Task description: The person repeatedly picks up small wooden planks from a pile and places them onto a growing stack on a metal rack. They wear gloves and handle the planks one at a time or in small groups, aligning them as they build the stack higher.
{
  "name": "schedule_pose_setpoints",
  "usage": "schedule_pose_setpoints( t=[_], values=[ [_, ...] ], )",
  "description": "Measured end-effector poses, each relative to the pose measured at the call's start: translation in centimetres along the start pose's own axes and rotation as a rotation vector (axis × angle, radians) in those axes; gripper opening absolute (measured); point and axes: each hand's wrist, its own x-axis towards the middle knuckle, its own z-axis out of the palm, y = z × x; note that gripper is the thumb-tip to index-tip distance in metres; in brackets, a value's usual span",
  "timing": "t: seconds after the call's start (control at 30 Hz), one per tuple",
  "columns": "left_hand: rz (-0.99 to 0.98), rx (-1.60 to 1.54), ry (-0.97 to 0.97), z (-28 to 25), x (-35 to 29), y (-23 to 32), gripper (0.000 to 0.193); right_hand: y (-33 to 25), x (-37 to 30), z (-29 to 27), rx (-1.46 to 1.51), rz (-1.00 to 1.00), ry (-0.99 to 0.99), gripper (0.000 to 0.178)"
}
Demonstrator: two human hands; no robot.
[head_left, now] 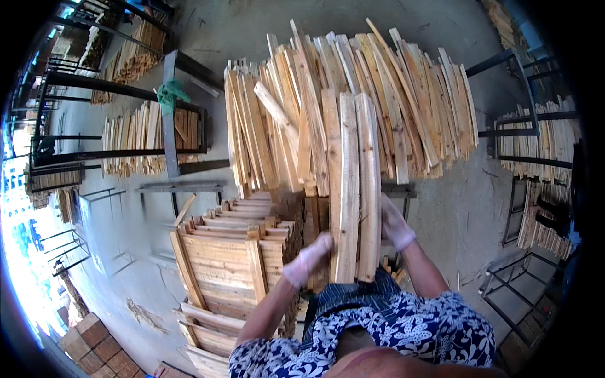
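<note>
Several long pale wooden slats [348, 189] lie side by side in front of my body, their near ends close to my apron [359, 293]. My left hand [310, 258], in a whitish glove, grips the bundle's left edge. On the right edge is my gloved right hand [397, 225], set a little farther out; its fingertips are partly hidden by the wood. The far ends of the slats overlap a wide pile of loose wooden slats [416, 101], which lie roughly lengthwise, with some askew.
Left of me stands a tall stack of slatted wooden panels [220, 264]. A dark metal frame with a green cloth [171, 94] rises at the left, and another metal frame [520, 94] at the right. More slat piles [132, 138] and wooden blocks [94, 343] stand around.
</note>
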Motion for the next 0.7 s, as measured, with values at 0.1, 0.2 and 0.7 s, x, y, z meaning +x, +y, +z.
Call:
schedule_pose_setpoints(
  t=[0.1,0.2,0.7],
  values=[
    [0.053,0.699,0.366,-1.9,5.6,0.9,0.124,3.7,5.2,-0.1,-0.127,-0.019,0.312,0.071],
    [0.184,0.785,0.433,-1.6,6.8,-0.4,0.123,4.8,5.5,-0.7,-0.047,-0.083,0.224,0.075],
    [0.853,0.178,0.716,-4.2,-11.9,-13.4,0.122,7.3,-0.4,20.8,-0.494,-0.078,-0.380,0.086]
  ],
)
